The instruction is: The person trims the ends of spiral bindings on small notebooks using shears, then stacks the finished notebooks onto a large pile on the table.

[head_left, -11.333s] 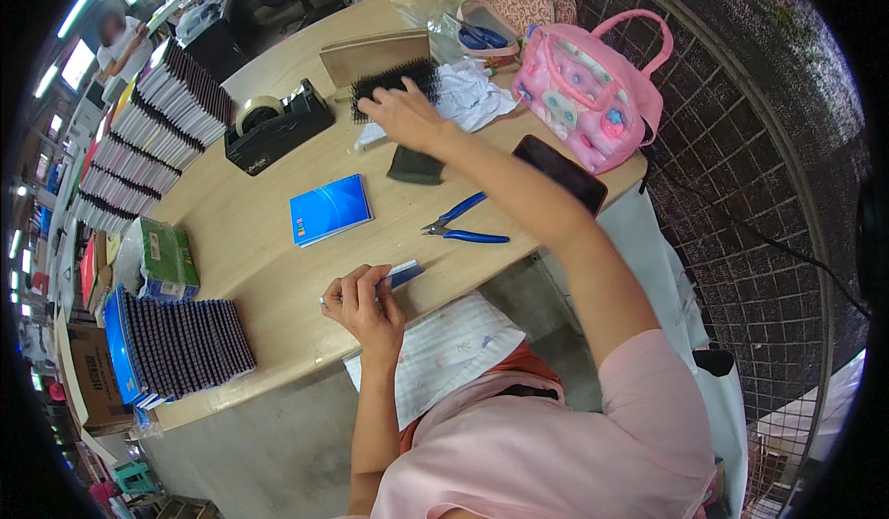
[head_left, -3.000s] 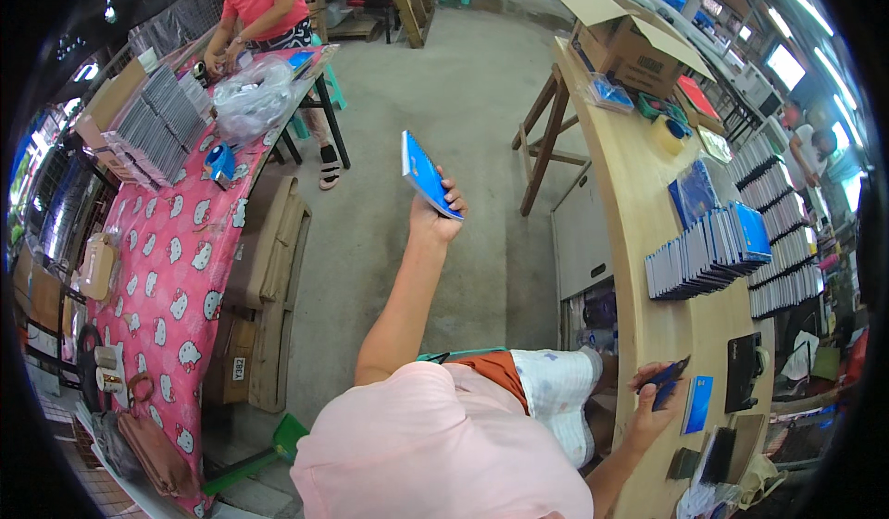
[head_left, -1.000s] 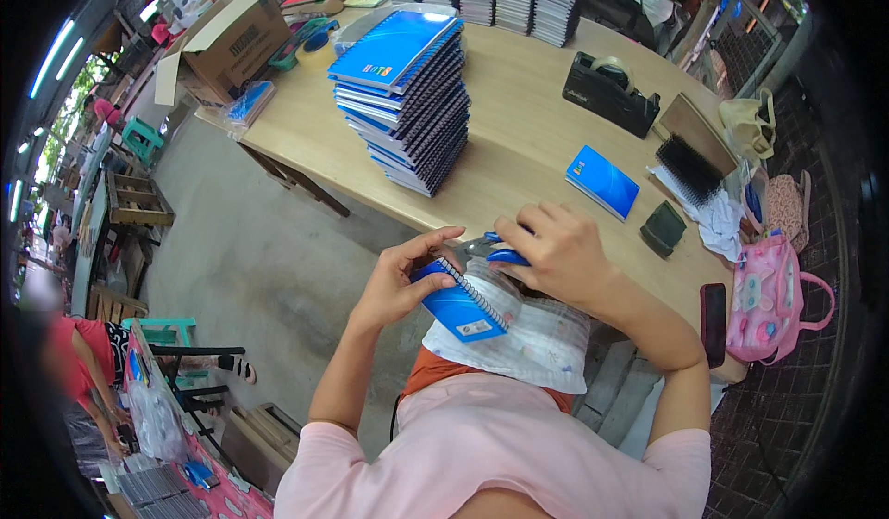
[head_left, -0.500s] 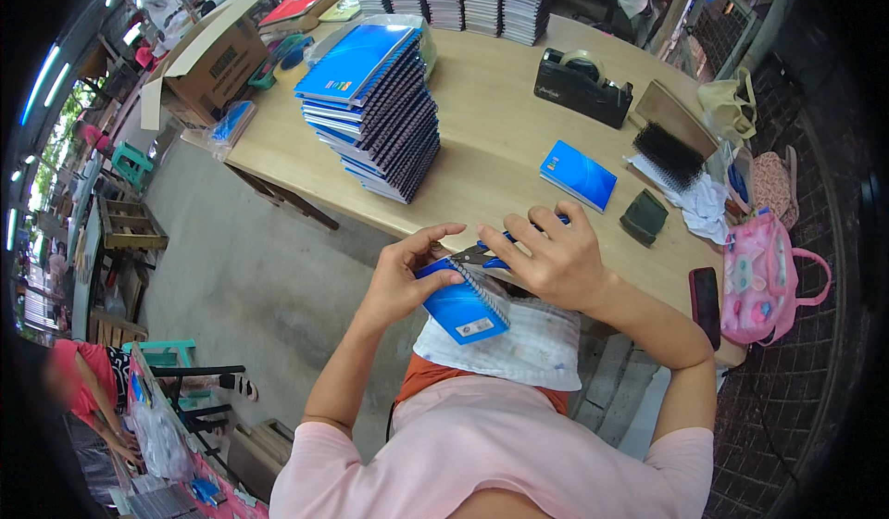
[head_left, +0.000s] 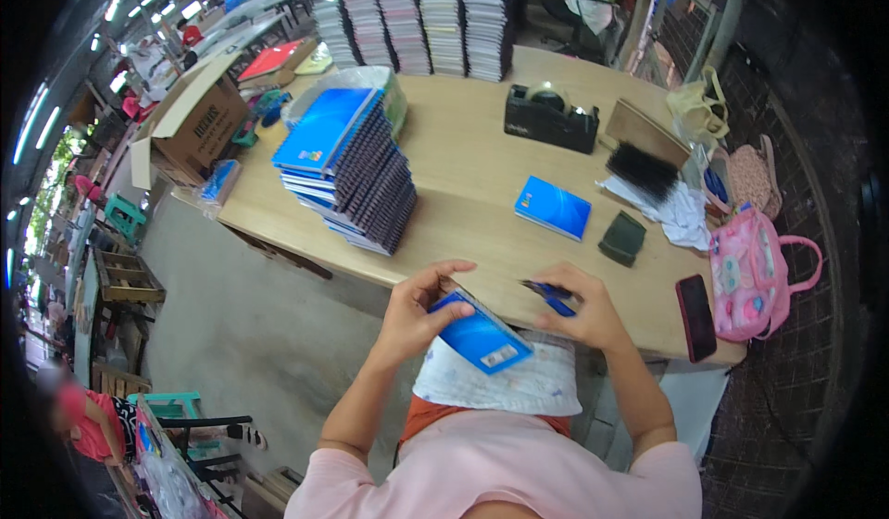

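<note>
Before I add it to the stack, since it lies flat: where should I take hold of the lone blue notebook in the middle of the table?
Take the lone blue notebook by its near long edge, coming from the person's side with the right hand. It lies flat and thin on the table, so it likely needs a fingertip under that edge to lift. Nothing touches it; the dark wallet lies apart to its right.

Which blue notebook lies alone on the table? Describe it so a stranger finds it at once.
Start at the long wooden table and find the black tape dispenser near its far edge. Just nearer the person lies a single blue notebook, flat and closed. Unlike the tall stack of spiral notebooks, it lies alone, beside a small dark wallet.
</note>
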`<state>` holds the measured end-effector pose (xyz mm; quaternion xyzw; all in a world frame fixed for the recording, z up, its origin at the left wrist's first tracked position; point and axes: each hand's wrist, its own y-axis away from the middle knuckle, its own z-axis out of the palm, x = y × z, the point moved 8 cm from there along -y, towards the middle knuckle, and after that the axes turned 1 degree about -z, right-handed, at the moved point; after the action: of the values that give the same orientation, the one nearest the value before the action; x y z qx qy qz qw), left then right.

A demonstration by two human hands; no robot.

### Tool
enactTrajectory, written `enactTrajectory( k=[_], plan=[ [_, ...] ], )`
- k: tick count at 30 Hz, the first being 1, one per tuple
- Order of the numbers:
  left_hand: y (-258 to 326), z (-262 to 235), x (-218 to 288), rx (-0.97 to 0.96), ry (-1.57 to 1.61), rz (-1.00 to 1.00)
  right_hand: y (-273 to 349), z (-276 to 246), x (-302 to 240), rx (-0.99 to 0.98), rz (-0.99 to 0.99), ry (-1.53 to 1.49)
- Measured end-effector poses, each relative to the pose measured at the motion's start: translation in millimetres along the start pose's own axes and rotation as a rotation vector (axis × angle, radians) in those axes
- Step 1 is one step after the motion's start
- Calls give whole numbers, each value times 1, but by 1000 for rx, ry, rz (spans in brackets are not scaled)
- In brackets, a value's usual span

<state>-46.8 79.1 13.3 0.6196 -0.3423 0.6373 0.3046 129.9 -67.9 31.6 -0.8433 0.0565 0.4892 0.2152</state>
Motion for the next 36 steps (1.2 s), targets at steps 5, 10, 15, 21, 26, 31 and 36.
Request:
enactTrajectory(
  k=[5, 10, 15, 21, 26, 31, 36],
  plan=[
    [-8, -129, 151, 412, -43, 618, 48, -41, 51, 383, 206, -381],
    [-185, -260, 235, 333, 19, 468, 62, -59, 73, 555, 277, -434],
    [-334, -327, 147, 398, 4, 140, 69, -54, 85, 630, 285, -476],
    [-366, -371, 94, 559, 133, 81, 79, -60, 89, 646, 297, -547],
    [-318, -351, 134, 362, 188, 153, 75, -56, 88, 638, 302, -609],
    [-134, -177, 250, 582, -971, 911, 93, -64, 80, 694, 320, -413],
    [-62, -117, 205, 325, -1290, 943, 96, -55, 89, 657, 348, -391]
  ],
)
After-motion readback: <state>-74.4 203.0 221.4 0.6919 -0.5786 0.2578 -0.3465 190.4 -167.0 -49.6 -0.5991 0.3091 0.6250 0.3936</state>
